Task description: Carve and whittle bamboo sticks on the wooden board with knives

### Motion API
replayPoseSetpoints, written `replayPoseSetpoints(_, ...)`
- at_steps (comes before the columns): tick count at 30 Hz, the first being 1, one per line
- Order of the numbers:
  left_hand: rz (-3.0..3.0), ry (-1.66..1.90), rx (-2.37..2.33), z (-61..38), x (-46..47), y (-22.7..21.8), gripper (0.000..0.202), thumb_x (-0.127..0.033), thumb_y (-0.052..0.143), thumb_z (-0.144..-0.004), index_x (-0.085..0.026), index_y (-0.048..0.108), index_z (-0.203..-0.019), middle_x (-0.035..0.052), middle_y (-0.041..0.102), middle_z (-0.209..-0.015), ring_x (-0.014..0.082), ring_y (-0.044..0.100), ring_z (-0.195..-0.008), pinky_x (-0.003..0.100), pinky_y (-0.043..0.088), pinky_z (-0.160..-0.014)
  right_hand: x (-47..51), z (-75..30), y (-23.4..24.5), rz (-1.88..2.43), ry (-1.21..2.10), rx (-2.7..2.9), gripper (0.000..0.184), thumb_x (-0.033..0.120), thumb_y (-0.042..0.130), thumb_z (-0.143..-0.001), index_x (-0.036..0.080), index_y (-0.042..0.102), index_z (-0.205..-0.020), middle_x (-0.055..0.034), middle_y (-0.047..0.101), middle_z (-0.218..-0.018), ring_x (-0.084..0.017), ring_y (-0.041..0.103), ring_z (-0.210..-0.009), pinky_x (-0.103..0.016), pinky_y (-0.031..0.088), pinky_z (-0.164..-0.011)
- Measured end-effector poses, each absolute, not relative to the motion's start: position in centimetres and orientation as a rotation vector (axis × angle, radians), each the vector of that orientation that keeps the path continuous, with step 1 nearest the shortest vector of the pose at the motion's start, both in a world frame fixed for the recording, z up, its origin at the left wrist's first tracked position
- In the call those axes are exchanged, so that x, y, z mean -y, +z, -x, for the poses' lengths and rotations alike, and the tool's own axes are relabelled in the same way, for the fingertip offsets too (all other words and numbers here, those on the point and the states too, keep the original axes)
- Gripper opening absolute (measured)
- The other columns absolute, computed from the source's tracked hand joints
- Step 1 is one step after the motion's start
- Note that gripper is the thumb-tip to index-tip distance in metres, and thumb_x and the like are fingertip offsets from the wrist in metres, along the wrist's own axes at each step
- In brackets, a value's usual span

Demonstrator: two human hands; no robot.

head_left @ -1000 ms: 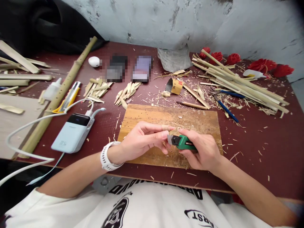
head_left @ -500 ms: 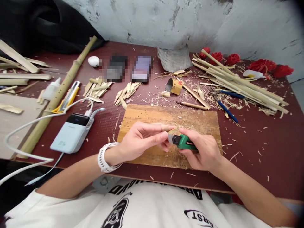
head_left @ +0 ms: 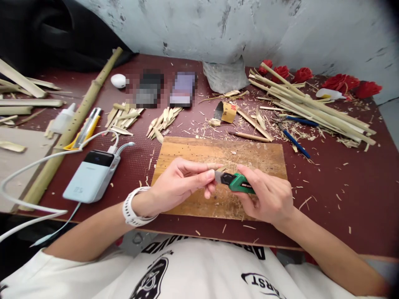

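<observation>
My right hand (head_left: 264, 193) is closed around a green utility knife (head_left: 240, 183), its blade pointing left. Between the fingertips of my left hand (head_left: 182, 182) sits a small bamboo piece (head_left: 222, 167), mostly covered by the fingers. The knife blade lies against or right beside that piece; exact contact is hard to see. Both hands are above a worn wooden board (head_left: 181, 147) with small holes in it.
Behind the board lie small bamboo pieces (head_left: 165, 121), a curved sandpaper piece (head_left: 227, 112) and blue-handled pliers (head_left: 296, 143). Bamboo strips (head_left: 311, 104) are piled at the right. Left are a power bank (head_left: 90, 176) with cables, a bamboo tube (head_left: 77, 118) and a yellow cutter (head_left: 87, 128).
The knife and my right hand have shifted slightly left relative to the board, and less of the bamboo piece shows. The whole view has also shifted a little.
</observation>
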State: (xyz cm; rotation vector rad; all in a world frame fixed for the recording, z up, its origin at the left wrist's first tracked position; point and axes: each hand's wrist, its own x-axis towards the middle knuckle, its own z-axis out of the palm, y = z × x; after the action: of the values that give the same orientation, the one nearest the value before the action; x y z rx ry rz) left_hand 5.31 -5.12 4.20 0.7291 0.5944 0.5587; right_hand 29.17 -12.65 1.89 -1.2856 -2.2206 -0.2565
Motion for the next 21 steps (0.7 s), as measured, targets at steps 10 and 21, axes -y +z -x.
replayPoseSetpoints(10,-0.731,0.607,-0.643,-5.5,5.3,4.1,0.013,-0.025,0.088,-0.084,-0.013,0.086,-0.09,0.0052,0.074,-0.077,0.007,0.067,-0.062,0.013,0.059,-0.058,12.1,-30.0,2.0,1.388,-0.412,2.173,0.045,0.039,0.063,-0.101,0.011,0.06,-0.137,-0.0053,0.075,-0.087,-0.014,0.063,-0.062,-0.03,0.041,-0.054)
replayPoseSetpoints(21,-0.639,0.655,-0.699,-6.3,5.6,2.3,0.029,-0.027,0.092,-0.082,-0.018,0.084,-0.108,0.0051,0.078,-0.084,0.0059,0.071,-0.066,0.011,0.061,-0.065,11.6,-31.4,1.4,1.551,-0.301,1.886,0.039,0.038,0.059,-0.103,0.016,0.058,-0.136,-0.0084,0.078,-0.105,-0.014,0.071,-0.069,-0.024,0.051,-0.057)
